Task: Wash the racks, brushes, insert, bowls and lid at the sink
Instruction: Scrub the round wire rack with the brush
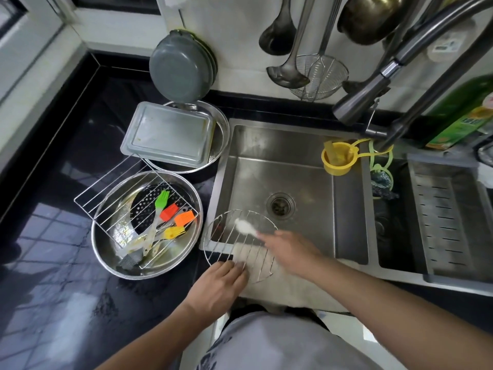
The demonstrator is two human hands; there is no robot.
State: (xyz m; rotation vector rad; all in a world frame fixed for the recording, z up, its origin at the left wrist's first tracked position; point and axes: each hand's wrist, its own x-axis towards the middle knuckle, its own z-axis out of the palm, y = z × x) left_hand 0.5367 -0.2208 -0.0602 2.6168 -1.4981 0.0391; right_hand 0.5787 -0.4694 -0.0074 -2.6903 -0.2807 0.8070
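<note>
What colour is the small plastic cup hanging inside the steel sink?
Yellow: the small plastic cup on the sink wall, head view.

We are observing two bare forearms, with no sleeves, watch, rings or gloves showing on the left hand point(217, 283) or the right hand point(290, 249). The torso is wearing a light grey top carrying a darker printed marking, which is appearing too blurred to read.
</note>
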